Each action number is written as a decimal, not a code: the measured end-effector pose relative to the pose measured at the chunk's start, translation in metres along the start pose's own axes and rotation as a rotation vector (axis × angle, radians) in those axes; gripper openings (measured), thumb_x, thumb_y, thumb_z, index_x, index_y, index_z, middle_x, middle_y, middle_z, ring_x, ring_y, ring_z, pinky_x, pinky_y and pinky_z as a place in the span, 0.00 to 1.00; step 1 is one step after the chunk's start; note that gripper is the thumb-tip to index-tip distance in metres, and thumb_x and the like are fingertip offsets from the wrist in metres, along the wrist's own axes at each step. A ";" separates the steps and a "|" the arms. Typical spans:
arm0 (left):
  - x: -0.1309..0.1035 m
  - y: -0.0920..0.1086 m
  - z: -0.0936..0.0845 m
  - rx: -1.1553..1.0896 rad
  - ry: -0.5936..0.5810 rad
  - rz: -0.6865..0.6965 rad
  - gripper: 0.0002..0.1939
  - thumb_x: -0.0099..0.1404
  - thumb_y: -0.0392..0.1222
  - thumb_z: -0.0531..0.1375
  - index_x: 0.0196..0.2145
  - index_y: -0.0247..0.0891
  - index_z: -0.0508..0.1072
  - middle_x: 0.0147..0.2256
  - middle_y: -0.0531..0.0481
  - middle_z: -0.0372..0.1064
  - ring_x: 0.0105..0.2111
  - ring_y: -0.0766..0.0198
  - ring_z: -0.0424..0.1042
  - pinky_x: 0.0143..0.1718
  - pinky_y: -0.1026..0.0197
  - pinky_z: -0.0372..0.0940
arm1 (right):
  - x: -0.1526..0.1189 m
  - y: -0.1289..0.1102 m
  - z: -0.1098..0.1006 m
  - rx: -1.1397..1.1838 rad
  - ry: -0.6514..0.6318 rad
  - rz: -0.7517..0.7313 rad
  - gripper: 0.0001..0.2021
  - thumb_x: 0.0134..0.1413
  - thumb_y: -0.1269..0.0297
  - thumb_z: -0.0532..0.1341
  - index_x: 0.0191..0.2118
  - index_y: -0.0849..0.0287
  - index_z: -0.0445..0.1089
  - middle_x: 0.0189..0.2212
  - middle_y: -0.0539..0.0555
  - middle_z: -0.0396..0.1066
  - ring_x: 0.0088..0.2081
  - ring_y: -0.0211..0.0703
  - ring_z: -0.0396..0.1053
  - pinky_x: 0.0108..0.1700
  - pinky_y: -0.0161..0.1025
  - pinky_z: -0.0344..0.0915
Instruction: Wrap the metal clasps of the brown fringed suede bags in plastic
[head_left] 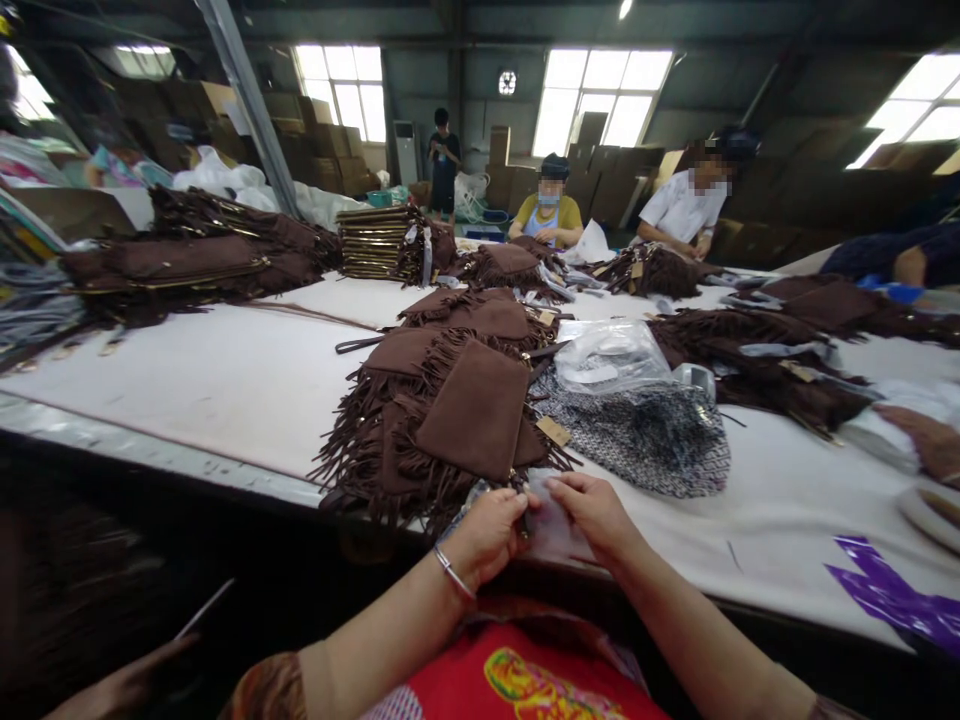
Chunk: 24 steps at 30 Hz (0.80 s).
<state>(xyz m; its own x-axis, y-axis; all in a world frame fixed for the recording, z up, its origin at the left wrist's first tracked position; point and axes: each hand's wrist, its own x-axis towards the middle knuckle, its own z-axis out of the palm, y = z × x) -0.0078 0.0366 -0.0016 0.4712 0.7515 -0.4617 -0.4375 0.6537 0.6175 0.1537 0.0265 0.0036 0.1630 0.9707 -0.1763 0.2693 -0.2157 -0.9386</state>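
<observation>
pinching clear plastic [547, 515] in right grip [556, 486] – left grip [520, 508] beside brown pouch [480, 410]

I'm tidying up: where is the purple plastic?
In the head view, the purple plastic lies far right on the table, this side of the pale roll.

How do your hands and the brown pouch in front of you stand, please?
Left hand closed at near corner of brown pouch; right hand pinching translucent plastic. Pouch lying atop fringed pile. Tan tag alongside, blocking neither hand.

Left hand [491, 532] curled, right hand [594, 508] pinching, close together; forearms [390, 625] converging.
</observation>
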 end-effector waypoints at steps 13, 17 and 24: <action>0.011 0.005 -0.005 -0.165 -0.110 -0.056 0.07 0.64 0.35 0.58 0.35 0.31 0.76 0.37 0.42 0.73 0.39 0.61 0.71 0.42 0.58 0.65 | -0.050 0.012 -0.006 -0.331 -0.060 -0.073 0.11 0.50 0.58 0.61 0.25 0.59 0.74 0.23 0.51 0.73 0.29 0.43 0.69 0.33 0.36 0.61; 0.012 0.000 -0.003 -0.182 -0.140 0.008 0.06 0.63 0.35 0.59 0.34 0.31 0.76 0.34 0.45 0.72 0.37 0.63 0.70 0.42 0.60 0.63 | -0.050 0.013 0.004 -0.267 -0.061 -0.026 0.11 0.48 0.58 0.62 0.27 0.61 0.76 0.23 0.51 0.74 0.28 0.42 0.68 0.30 0.35 0.61; 0.008 -0.002 -0.006 -0.178 -0.149 0.033 0.06 0.63 0.36 0.60 0.34 0.30 0.76 0.36 0.44 0.72 0.38 0.63 0.69 0.44 0.61 0.62 | -0.048 0.005 0.009 -0.093 -0.075 0.112 0.14 0.43 0.55 0.64 0.25 0.63 0.75 0.20 0.51 0.71 0.23 0.38 0.63 0.24 0.33 0.56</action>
<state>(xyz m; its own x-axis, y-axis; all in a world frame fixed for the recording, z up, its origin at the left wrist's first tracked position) -0.0084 0.0420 -0.0102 0.5566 0.7599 -0.3358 -0.5766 0.6444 0.5022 0.1389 -0.0205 0.0044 0.1263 0.9445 -0.3034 0.3409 -0.3285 -0.8808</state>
